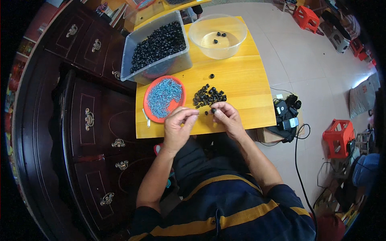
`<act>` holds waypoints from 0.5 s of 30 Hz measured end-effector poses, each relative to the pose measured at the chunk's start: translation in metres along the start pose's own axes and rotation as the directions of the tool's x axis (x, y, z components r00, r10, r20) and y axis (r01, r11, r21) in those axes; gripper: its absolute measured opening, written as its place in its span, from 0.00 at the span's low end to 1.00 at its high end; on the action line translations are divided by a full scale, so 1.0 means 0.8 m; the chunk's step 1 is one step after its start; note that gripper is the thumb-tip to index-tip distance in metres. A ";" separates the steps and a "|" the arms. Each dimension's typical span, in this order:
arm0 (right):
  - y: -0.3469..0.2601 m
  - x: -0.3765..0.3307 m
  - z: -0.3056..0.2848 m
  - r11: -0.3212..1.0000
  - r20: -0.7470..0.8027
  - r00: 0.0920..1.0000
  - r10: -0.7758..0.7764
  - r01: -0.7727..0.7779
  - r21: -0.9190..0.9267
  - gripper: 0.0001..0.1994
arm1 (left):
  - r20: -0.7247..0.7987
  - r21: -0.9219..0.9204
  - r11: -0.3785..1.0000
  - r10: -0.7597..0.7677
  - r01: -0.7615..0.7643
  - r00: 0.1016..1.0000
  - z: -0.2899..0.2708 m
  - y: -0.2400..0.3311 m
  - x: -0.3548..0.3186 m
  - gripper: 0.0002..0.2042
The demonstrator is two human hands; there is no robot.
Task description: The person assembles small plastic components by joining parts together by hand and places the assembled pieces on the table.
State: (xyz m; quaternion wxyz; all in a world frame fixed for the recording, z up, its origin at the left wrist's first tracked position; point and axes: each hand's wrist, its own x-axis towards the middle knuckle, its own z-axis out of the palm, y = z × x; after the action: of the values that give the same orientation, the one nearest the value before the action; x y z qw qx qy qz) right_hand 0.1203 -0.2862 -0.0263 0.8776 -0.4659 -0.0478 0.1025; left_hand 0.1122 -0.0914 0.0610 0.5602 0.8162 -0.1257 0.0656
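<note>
My right hand [229,119] pinches a small round black part [213,110] between thumb and fingertips, just above the near side of the table. To its left, my left hand [179,127] has thumb and forefinger pressed together; whatever is between them is too small to make out. A loose pile of small black parts [210,96] lies just beyond both hands, with one single black part [212,76] farther back. Beside my left hand stands a round red tray [173,105] filled with small silvery-blue screw-like pieces [161,94].
A clear plastic bin [177,63] heaped with black parts stands at the table's far left. Right of it, a clear bowl [219,53] holds several black parts. Dark wooden drawers [86,120] border the left. Cables, black adapters [283,110] and a red stool [338,136] are on the right.
</note>
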 end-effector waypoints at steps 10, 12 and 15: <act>-0.006 -0.013 0.011 0.976 0.143 0.982 0.120 -0.143 0.165 0.11 | 0.026 -0.165 0.983 -0.077 0.080 0.997 0.025 0.013 -0.007 0.05; -0.006 -0.012 0.010 0.977 0.157 0.981 0.115 -0.140 0.161 0.11 | -0.021 -0.174 0.983 -0.054 0.050 0.998 0.026 0.012 -0.006 0.04; -0.008 -0.011 0.013 0.982 0.164 0.984 0.065 -0.092 0.167 0.11 | -0.019 -0.131 0.991 -0.042 0.039 0.999 0.021 0.015 -0.007 0.04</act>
State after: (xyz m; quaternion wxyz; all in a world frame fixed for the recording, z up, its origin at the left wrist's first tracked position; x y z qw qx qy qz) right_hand 0.1107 -0.2832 -0.0150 0.9036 -0.3795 -0.0896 0.1776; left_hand 0.1030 -0.1107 0.0641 0.6148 0.7795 -0.1070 0.0545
